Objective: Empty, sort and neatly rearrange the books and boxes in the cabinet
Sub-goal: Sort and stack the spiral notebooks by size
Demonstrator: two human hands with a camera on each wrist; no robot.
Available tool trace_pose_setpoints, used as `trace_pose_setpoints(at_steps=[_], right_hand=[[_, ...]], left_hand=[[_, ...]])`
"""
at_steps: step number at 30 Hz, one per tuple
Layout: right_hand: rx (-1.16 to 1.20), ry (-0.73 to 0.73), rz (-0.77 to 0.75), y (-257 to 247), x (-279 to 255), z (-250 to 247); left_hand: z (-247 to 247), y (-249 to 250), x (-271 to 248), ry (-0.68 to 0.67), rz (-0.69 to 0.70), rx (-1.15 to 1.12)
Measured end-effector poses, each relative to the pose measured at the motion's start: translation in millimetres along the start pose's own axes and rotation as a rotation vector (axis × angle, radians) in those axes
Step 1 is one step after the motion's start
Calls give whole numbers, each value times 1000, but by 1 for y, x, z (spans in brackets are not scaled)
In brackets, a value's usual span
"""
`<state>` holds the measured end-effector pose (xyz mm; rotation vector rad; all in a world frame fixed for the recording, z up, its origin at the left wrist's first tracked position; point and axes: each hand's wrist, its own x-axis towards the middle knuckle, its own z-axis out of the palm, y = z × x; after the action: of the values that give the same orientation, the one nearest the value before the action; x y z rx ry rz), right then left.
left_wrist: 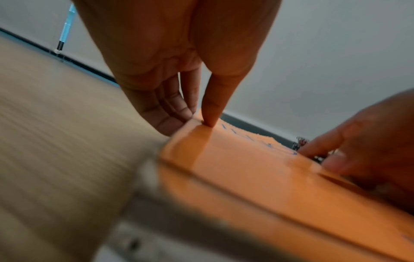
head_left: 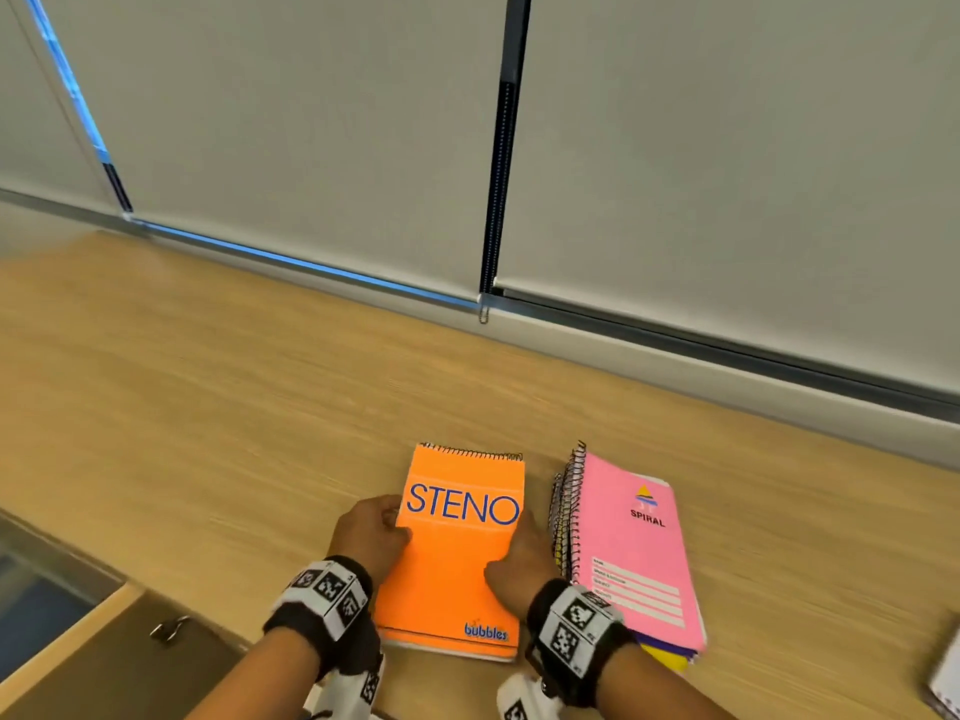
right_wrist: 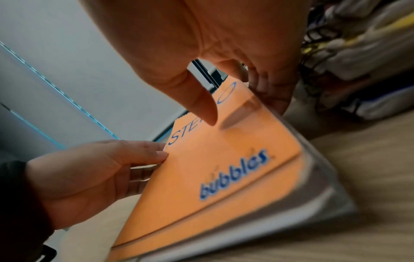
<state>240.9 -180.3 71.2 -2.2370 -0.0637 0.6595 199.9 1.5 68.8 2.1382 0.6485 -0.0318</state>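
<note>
An orange spiral-topped pad (head_left: 457, 574) marked STENO lies flat on the wooden cabinet top (head_left: 208, 407), with more pads stacked beneath it. My left hand (head_left: 395, 522) pinches its left edge, thumb (left_wrist: 210, 113) on the cover and fingers along the side. My right hand (head_left: 519, 543) grips the right edge, fingers (right_wrist: 268, 95) curled down the side and thumb over the cover. The orange pad (right_wrist: 224, 159) shows the word bubbles near its lower corner. Just to the right lies a stack of spiral notebooks with a pink one (head_left: 634, 553) on top.
Roller blinds with a bead chain (head_left: 498, 189) run along the back of the top. At lower left the cabinet's open part shows, with a key (head_left: 169, 628) in its lock. A white object (head_left: 945, 678) pokes in at the right edge.
</note>
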Motion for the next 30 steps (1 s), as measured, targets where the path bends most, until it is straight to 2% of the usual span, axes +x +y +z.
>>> trace_pose_setpoints(at_steps=[4,14,17,19,21,22,24,27,30], right_hand=[[-139,-33,151,-9,4,8],[-284,-58,103,-2,6,18],[-293,-98,114,-6,4,11],[-269,-124,70,-11,-3,0],[-176,-94,-41,-13,-17,-23],[-110,-49,-100,-9,-26,-41],[31,59,-154,4,-43,-82],[100,298,-106,59,-61,-158],[-53,503,88,141,-81,-227]], left_hand=[[15,-9,13,13,4,70],[32,-31,38,25,16,219],[29,-22,34,2,-24,225],[26,-10,28,52,-15,233],[27,16,15,171,104,151],[33,34,8,212,223,92],[48,73,-10,210,443,-15],[94,140,-43,34,671,-141],[147,186,-78,-263,758,-163]])
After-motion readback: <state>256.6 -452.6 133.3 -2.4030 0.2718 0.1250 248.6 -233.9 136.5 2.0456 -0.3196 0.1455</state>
